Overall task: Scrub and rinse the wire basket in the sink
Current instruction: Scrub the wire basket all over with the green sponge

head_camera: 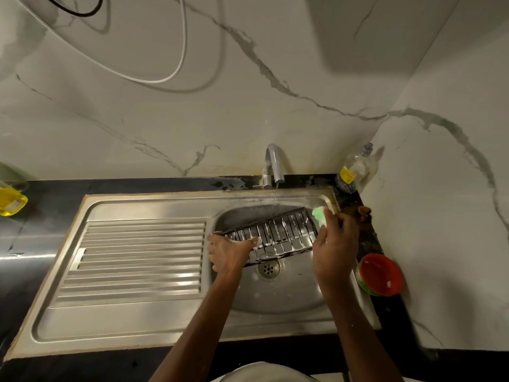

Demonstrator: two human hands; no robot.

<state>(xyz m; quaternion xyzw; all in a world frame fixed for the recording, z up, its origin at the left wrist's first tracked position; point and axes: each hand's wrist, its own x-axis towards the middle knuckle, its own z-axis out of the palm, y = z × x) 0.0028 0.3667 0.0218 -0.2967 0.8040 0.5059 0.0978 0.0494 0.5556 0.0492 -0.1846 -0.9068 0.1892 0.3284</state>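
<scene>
A soapy wire basket (271,234) is gripped at its left end by the left hand (228,253), with the thumb curled over the wires and the fingers wrapped around the outer edge. The basket is held tilted inside the sink (289,293) bowl, above the round drain (269,268), which lies just to the right of the left hand. At the basket's right end, a pale green scrub pad (319,216) is held by the right hand (334,249), its fingers curled round the pad and pressing it against the wires. White suds can be seen on the wires and on the fingers of both hands.

Beyond both hands, a curved chrome tap (272,168) is mounted at the back of the sink, and a thin stream of water (275,195) is seen falling from it toward the basket's far edge. To the left of the left hand, a ribbed steel draining board (137,260) is joined to the bowl. Just right of the right hand, a red and green tub (380,274) is set on the dark counter (385,310). Farther back on that side, a clear bottle (354,169) with a yellow label is stood in the corner against the marbled wall (192,119). Far to the left of the hands, a yellow bottle (11,201) is partly cut off by the picture's edge. High on the wall, a white cable (154,79) is looped.
</scene>
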